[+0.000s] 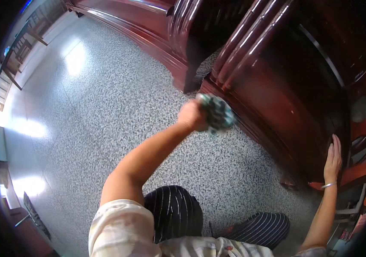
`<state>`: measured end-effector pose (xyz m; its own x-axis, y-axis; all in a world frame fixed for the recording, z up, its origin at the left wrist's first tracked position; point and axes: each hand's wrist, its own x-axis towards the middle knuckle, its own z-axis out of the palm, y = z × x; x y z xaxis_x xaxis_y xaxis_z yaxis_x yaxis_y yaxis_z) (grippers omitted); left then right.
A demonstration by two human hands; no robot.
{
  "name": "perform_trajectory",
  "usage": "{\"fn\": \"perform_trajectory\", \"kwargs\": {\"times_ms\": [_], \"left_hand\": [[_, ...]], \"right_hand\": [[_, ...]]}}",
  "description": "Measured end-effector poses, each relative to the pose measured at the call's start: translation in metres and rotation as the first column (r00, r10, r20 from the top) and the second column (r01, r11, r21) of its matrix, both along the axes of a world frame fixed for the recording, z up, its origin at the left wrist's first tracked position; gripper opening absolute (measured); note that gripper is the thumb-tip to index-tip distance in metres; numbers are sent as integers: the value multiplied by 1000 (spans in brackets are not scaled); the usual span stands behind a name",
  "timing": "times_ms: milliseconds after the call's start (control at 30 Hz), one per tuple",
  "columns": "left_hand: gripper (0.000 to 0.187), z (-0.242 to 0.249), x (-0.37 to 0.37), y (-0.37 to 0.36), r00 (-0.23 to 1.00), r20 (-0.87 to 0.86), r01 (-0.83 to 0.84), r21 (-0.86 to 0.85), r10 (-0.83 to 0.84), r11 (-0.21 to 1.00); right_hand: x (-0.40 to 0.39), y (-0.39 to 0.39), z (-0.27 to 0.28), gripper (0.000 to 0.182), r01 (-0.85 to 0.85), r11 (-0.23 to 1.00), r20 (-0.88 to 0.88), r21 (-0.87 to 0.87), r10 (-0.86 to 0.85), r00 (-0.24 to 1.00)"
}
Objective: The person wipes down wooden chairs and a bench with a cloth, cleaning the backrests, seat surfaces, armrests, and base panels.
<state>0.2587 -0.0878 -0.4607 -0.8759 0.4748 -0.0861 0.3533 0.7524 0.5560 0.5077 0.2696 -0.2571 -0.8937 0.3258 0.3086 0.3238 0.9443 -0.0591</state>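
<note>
My left hand [193, 115] is closed round a crumpled green-and-white patterned cloth [218, 113], slightly blurred by motion. The cloth overlaps the front edge of a dark red polished wooden bench [273, 103]. Over on the right, my right hand [333, 159] lies flat on the bench seat near its end, fingers stretched out and nothing in them. A silver bangle [329, 185] circles that wrist.
Another glossy red wooden piece of furniture [148, 38] stands at the top. Speckled terrazzo floor [118, 103] spreads on the left. A red wooden armrest [358, 172] is right of my right hand. My knees in striped trousers [174, 214] are below.
</note>
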Motion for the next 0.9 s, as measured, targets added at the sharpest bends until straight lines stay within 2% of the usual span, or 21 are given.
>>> {"fn": "perform_trajectory", "kwargs": {"times_ms": [33, 67, 133, 200, 233, 300, 333, 367, 400, 433, 467, 500, 533, 600, 633, 667, 733, 767, 800, 867, 900], "left_hand": [[22, -1, -21, -20, 980, 51, -197, 247, 191, 949], [21, 1, -43, -39, 922, 144, -384, 464, 359, 799], [18, 63, -73, -65, 913, 201, -346, 843, 356, 411], [22, 119, -99, -89, 961, -110, -75, 781, 255, 620], [22, 116, -114, -81, 961, -109, -76, 782, 255, 619], [33, 96, -133, -39, 789, -420, 24, 750, 448, 661], [40, 88, -137, -27, 645, -556, 58, 720, 524, 691], [41, 84, -130, -23, 674, -531, 42, 721, 513, 692], [42, 73, -122, -20, 709, -401, -30, 804, 580, 593], [60, 66, -105, -21, 847, -242, -171, 719, 474, 674], [61, 13, -112, -16, 926, 42, -221, 865, 374, 450], [60, 4, -86, -20, 829, -296, -186, 656, 475, 731], [58, -4, -87, -20, 801, -328, -193, 649, 500, 736], [56, -11, -90, -36, 862, -326, -120, 614, 389, 780], [51, 3, -93, -48, 919, -266, -120, 511, 289, 851], [46, -6, -111, -60, 903, -378, -45, 393, 206, 918], [34, 6, -121, -69, 793, -492, -184, 371, 360, 910], [32, 16, -123, -73, 820, -482, -177, 301, 310, 937], [32, 25, -122, -72, 820, -482, -177, 300, 309, 937], [27, 35, -116, -60, 969, -109, -190, 244, 221, 951], [27, 36, -105, -53, 974, -106, -166, 263, 200, 950]], "right_hand": [[0, 1, 0, 40, 1, 1000, 2, 28, -1, 1000], [-1, 1, -1, 40, -3, 999, 1, 54, 3, 1000], [0, 6, -6, 40, -26, 993, -9, 111, 27, 1000], [-2, 2, -5, 40, -13, 996, -22, 90, 15, 1000], [-3, 1, -6, 40, -13, 996, -21, 91, 15, 1000], [-2, 2, -5, 40, -39, 994, -14, 107, 41, 999], [-3, 4, -5, 40, -51, 993, -9, 111, 52, 999], [-3, 5, -6, 40, -38, 994, -13, 105, 39, 999], [-2, 6, -8, 40, -19, 995, -18, 100, 21, 1000], [-2, 5, -7, 40, -20, 994, -22, 106, 23, 1000], [0, 5, -7, 40, -16, 994, -15, 112, 18, 1000], [-1, 4, -7, 40, -16, 993, -8, 119, 18, 1000], [-5, 5, -7, 40, -24, 992, -6, 126, 24, 1000], [-1, 4, -7, 41, 2, 993, -1, 116, -2, 1000], [0, 3, -7, 41, 4, 993, 8, 118, -5, 1000], [-2, 0, -6, 41, 3, 994, 0, 114, -3, 1000], [-2, 1, -6, 41, 4, 994, -11, 114, -2, 1000], [-1, 7, -8, 41, -7, 993, -23, 114, 10, 1000], [0, 10, -10, 41, -18, 994, -32, 110, 22, 999], [-2, 3, -9, 41, -17, 995, -36, 100, 20, 999], [-2, 1, -8, 41, -20, 995, -45, 95, 25, 999]]}}
